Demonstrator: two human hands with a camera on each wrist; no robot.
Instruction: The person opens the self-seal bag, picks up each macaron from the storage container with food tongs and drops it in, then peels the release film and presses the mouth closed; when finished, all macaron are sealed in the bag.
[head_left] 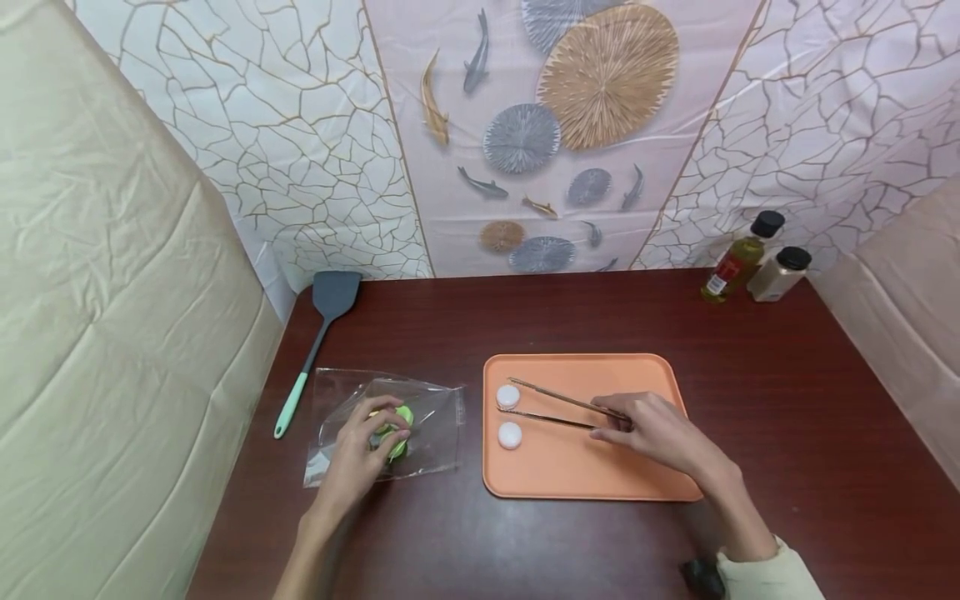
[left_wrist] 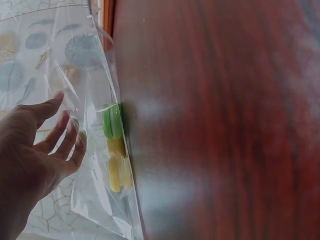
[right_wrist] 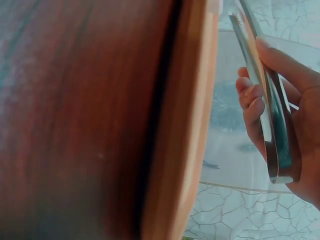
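Observation:
My right hand (head_left: 645,429) grips metal tongs (head_left: 551,419) over the orange tray (head_left: 592,475). Their arms stand apart, the tips on either side of a round white macaron (head_left: 507,396). A second white macaron (head_left: 510,435) lies just nearer to me. On the left, a clear plastic bag (head_left: 438,442) lies flat with green macarons (left_wrist: 112,121) and yellow ones (left_wrist: 119,172) in it. Above the bag hovers my left hand (head_left: 360,450), fingers loosely bent beside the green macarons and nothing pinched between them, as the left wrist view shows.
A spatula (head_left: 315,350) with a mint handle lies left of the bag. At the back right corner stand an oil bottle (head_left: 735,267) and a black-capped jar (head_left: 780,275). A patterned backdrop (head_left: 525,208) rises behind the dark wooden table (head_left: 465,542).

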